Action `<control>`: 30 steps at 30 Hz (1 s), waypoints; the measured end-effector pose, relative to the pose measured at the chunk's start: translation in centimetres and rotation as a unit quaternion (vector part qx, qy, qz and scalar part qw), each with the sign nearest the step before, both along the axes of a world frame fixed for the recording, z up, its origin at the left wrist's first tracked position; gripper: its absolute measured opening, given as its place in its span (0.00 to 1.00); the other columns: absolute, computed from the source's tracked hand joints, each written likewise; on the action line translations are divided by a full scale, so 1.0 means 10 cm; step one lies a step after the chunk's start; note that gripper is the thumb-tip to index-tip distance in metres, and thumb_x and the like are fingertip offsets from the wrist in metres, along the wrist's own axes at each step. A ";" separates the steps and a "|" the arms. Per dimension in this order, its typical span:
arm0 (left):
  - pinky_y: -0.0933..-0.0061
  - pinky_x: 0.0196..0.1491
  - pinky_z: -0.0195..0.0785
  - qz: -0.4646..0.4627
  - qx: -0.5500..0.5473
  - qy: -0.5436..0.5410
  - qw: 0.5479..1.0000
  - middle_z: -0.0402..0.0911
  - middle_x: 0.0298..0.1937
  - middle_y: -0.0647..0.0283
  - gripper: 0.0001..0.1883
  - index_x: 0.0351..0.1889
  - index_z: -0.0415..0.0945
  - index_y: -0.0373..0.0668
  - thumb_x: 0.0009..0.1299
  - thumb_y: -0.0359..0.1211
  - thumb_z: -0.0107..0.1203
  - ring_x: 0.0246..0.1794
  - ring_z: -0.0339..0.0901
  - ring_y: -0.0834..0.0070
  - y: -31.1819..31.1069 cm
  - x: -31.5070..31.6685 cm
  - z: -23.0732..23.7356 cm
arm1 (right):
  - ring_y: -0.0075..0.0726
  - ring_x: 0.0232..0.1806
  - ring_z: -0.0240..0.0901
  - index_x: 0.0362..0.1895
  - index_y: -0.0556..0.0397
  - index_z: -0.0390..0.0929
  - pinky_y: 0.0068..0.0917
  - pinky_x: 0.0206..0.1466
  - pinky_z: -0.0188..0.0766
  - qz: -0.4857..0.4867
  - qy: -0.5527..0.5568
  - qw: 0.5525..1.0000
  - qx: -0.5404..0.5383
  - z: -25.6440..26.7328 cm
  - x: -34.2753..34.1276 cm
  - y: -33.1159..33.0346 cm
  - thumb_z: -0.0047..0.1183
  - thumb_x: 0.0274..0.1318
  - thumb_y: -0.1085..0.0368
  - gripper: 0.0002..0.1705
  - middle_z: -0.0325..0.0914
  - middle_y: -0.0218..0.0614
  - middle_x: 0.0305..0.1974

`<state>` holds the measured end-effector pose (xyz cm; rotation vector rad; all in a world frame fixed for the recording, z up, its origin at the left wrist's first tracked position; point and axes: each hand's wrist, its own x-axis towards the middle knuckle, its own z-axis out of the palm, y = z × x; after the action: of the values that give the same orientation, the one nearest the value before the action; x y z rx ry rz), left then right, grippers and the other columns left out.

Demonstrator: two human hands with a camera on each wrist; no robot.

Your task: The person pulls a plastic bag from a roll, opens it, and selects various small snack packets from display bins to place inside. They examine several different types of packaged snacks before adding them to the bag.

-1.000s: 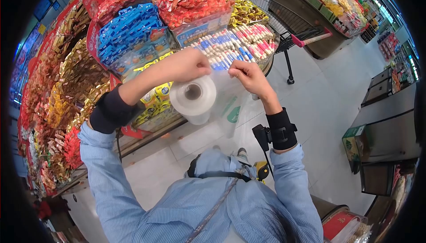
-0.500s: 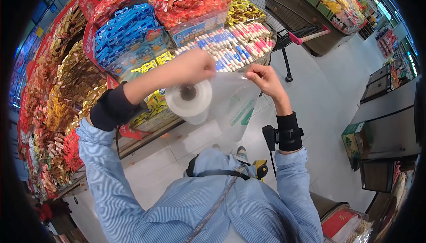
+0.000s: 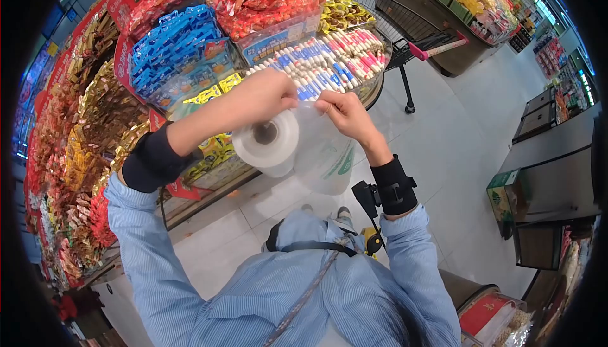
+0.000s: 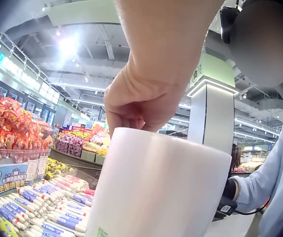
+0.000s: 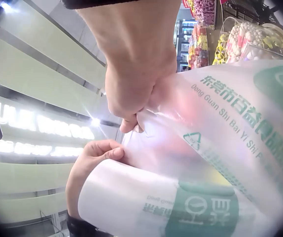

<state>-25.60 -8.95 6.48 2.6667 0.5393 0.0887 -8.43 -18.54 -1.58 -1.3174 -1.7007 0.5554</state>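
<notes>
A roll of clear plastic bags (image 3: 269, 157) with a hollow core stands in front of the candy stand, just below my left hand (image 3: 271, 91). The left fingers pinch the plastic beside the roll; in the right wrist view, the left thumb and fingertips (image 5: 112, 148) are at the film's edge. My right hand (image 3: 347, 117) pinches the top edge of a plastic bag (image 3: 326, 157), which hangs down with green print (image 5: 240, 113) on it. The two hands are close together, with film between them. In the left wrist view, the roll (image 4: 161, 182) hides the left fingertips.
White, blue and pink wrapped sticks (image 3: 323, 68) lie in a tray beyond my hands. Blue packets (image 3: 177, 49) and red-wrapped sweets (image 3: 272, 5) fill bins behind. A shopping cart (image 3: 405, 24) stands beyond the tray, and a green box (image 3: 503, 201) sits at the right.
My right hand moved away to the right, spreading the bag out, then came back left toward my left hand. The left hand stays by the roll.
</notes>
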 end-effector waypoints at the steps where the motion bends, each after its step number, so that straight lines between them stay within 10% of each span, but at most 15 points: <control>1: 0.63 0.31 0.64 0.003 0.000 0.004 1.000 0.74 0.22 0.51 0.07 0.24 0.76 0.38 0.55 0.33 0.52 0.25 0.73 0.57 0.00 -0.01 0.00 | 0.34 0.18 0.61 0.22 0.57 0.70 0.27 0.25 0.59 0.004 0.010 1.000 -0.002 -0.01 -0.01 0.00 0.45 0.53 0.62 0.13 0.65 0.39 0.14; 14: 0.63 0.31 0.64 -0.007 0.044 0.003 0.999 0.74 0.23 0.51 0.08 0.25 0.76 0.38 0.56 0.33 0.52 0.26 0.72 0.57 -0.06 -0.07 0.03 | 0.14 0.20 0.48 0.20 0.56 0.65 0.16 0.20 0.48 -0.034 0.189 0.979 -0.064 -0.71 0.21 0.01 0.42 0.57 0.61 0.16 0.54 0.18 0.15; 30: 0.66 0.27 0.63 -0.024 0.036 -0.036 0.998 0.74 0.21 0.52 0.06 0.25 0.76 0.38 0.56 0.31 0.53 0.23 0.72 0.58 -0.04 -0.07 -0.01 | 0.22 0.21 0.57 0.22 0.60 0.69 0.23 0.26 0.58 -0.231 0.140 0.959 -0.083 -1.70 0.87 -0.14 0.43 0.54 0.61 0.15 0.63 0.30 0.16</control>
<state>-26.26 -9.38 6.36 2.7331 0.4582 0.1920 0.22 -19.95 -18.60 -1.6083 -1.0844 0.5825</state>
